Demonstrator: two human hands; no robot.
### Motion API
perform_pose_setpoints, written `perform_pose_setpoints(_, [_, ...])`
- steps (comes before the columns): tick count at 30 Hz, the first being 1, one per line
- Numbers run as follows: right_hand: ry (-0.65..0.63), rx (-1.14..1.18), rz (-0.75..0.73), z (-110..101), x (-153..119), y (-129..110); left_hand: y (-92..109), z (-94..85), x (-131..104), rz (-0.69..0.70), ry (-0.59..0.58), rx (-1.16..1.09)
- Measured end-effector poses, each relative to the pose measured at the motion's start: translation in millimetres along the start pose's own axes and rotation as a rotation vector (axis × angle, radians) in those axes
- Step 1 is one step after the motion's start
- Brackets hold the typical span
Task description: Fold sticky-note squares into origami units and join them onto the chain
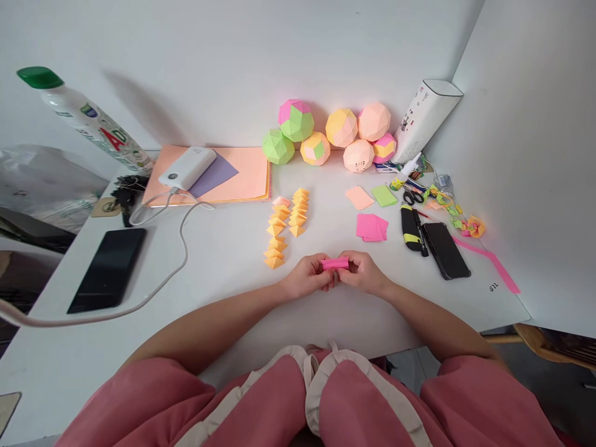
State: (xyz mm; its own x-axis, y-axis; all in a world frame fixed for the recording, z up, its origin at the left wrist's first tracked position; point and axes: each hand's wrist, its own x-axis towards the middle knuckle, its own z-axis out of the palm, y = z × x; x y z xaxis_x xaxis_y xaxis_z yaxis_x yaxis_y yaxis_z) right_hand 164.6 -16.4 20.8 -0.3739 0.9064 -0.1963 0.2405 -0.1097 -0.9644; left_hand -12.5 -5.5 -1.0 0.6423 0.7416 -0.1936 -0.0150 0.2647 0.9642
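A small piece of pink paper (335, 264), folded into a narrow strip, is held level between my two hands above the near part of the table. My left hand (308, 277) pinches its left end and my right hand (364, 273) its right end, thumbs toward me. Just beyond, to the right, lie loose pink paper squares (371, 227), with peach squares (359, 197) and green squares (384, 195) behind them. Left of my hands stand two rows of folded orange paper units (277, 226), one peach unit at the far end of the left row.
Several faceted paper balls (341, 127) sit against the back wall. At right are a phone (446, 251), a utility knife (410, 228), scissors (413, 197) and a glue bottle (405, 172). At left, a power bank (187, 167) with a cable, a black tablet (108, 270) and a spray bottle (100, 127).
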Motion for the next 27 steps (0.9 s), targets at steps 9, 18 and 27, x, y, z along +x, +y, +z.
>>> perform_pose_setpoints(9, [0.087, -0.185, -0.056, -18.9, 3.3, -8.9, 5.3, 1.8, 0.6, -0.032, 0.093, -0.037])
perform_pose_setpoints(18, [-0.032, -0.01, -0.01, -18.8, 3.7, -3.9, 4.1, 0.9, 1.3, -0.018, 0.082, -0.052])
perform_pose_setpoints(27, [-0.025, 0.018, -0.029, -5.6, 2.7, 6.4, 2.5, 1.2, 0.5, -0.01, 0.085, -0.07])
